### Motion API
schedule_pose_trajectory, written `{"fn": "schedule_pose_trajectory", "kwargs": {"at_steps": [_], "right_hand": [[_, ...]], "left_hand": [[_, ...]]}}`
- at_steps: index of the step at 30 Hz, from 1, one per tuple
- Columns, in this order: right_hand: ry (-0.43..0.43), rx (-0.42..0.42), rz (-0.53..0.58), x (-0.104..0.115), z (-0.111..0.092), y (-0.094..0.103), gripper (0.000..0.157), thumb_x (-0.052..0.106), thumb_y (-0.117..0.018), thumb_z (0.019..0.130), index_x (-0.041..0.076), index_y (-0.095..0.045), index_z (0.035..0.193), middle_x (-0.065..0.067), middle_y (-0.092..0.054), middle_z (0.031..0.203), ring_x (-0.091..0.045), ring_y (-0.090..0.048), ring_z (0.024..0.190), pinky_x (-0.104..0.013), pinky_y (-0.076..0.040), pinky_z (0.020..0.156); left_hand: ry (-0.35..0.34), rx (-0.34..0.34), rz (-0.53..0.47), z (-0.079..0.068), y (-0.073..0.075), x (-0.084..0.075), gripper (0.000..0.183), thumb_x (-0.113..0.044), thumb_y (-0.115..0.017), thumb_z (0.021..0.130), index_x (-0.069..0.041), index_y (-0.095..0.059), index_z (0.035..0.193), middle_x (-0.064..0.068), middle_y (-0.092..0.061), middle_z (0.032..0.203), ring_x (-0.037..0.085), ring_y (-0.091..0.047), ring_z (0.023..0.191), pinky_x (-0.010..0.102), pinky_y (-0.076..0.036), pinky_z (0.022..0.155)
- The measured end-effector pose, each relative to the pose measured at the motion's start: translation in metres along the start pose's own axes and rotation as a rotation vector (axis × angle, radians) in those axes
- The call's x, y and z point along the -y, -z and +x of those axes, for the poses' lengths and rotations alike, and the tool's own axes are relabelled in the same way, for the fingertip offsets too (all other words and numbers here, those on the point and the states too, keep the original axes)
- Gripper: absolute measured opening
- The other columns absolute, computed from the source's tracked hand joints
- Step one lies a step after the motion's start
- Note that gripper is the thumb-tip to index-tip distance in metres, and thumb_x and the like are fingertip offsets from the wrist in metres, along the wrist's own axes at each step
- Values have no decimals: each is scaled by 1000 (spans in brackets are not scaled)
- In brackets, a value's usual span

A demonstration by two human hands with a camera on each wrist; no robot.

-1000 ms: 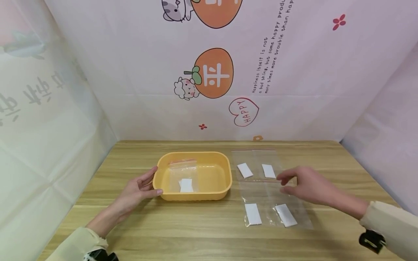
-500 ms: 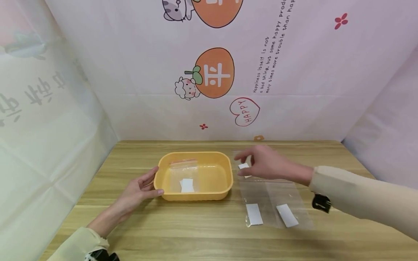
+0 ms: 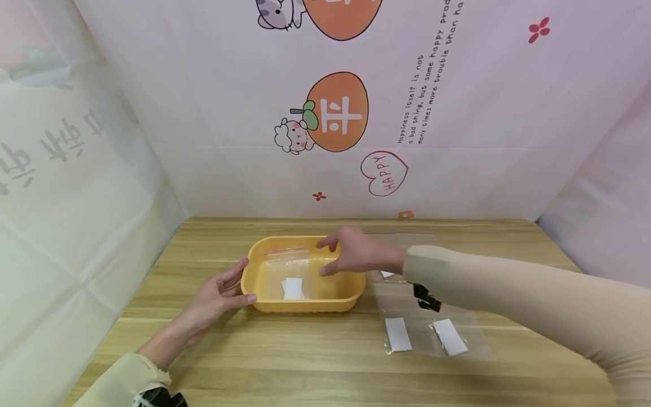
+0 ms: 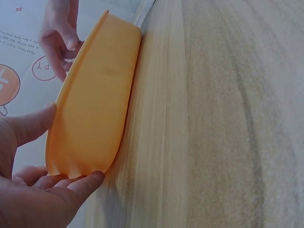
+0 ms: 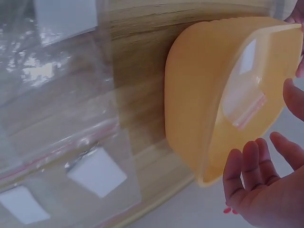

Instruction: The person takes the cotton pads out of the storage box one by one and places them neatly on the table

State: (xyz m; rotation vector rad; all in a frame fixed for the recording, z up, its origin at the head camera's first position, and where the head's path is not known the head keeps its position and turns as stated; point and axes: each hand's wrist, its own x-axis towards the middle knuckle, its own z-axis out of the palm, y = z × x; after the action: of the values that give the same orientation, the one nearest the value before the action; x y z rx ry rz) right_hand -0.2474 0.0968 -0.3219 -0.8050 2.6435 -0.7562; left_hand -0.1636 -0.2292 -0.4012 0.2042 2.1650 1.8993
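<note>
A yellow plastic basin (image 3: pixel 310 306) stands on the wooden table, with a clear zip bag (image 3: pixel 288 264) containing white pieces lying in its left half. My left hand (image 3: pixel 211 297) holds the basin's left end, thumb at the front corner and fingers along the side wall. Over the basin's right half hovers my right hand (image 3: pixel 356 251), fingers apart and loosely bent, with nothing between them. To the right lie several flat clear zip bags (image 5: pixel 57 109), each with a white rectangular piece (image 3: pixel 398 334) inside; my right forearm hides part of them.
The wooden table (image 3: pixel 305 362) runs back to a printed cloth (image 3: pixel 229 186) that hangs behind it. More cloth (image 3: pixel 102 215) closes off the left side.
My right hand has swept left from the right-hand bags across to above the basin, its forearm now covering the rear bags. The left hand stays at the basin's left end.
</note>
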Motion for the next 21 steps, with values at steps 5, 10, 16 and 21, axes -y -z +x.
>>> {"fn": "schedule_pose_trajectory", "kwargs": {"at_steps": [5, 10, 16, 21], "right_hand": [[-20, 22, 16, 2, 16, -18, 60, 26, -93, 83, 7, -72, 136, -13, -72, 125, -24, -63, 106, -28, -51, 73], [-81, 20, 75, 0, 27, -35, 59, 25, -94, 82, 5, -73, 134, -5, -65, 92, -19, -54, 81, -26, -42, 65], [-122, 28, 119, -5, 32, -50, 59, 25, -93, 83, 4, -72, 135, -4, -52, 78, -17, -48, 73, -26, -36, 63], [-167, 14, 157, -6, 35, -56, 60, 23, -93, 83, 4, -71, 136, -5, -58, 85, -18, -52, 79, -26, -39, 67]], "left_hand": [[0, -1, 9, 0, 0, -1, 94, -10, -79, 95, -3, -19, 167, 21, -18, 171, 42, -31, 151, 31, -43, 111], [4, -2, -1, -1, -1, -2, 94, -9, -79, 95, -3, -19, 167, 22, -17, 171, 43, -31, 151, 30, -45, 109], [8, -8, 0, 0, -1, -2, 94, -8, -79, 95, -3, -20, 167, 22, -19, 171, 42, -32, 151, 29, -46, 109], [3, -10, -12, 0, -1, -1, 94, -7, -79, 95, -2, -20, 167, 22, -18, 171, 42, -32, 151, 28, -46, 109]]}}
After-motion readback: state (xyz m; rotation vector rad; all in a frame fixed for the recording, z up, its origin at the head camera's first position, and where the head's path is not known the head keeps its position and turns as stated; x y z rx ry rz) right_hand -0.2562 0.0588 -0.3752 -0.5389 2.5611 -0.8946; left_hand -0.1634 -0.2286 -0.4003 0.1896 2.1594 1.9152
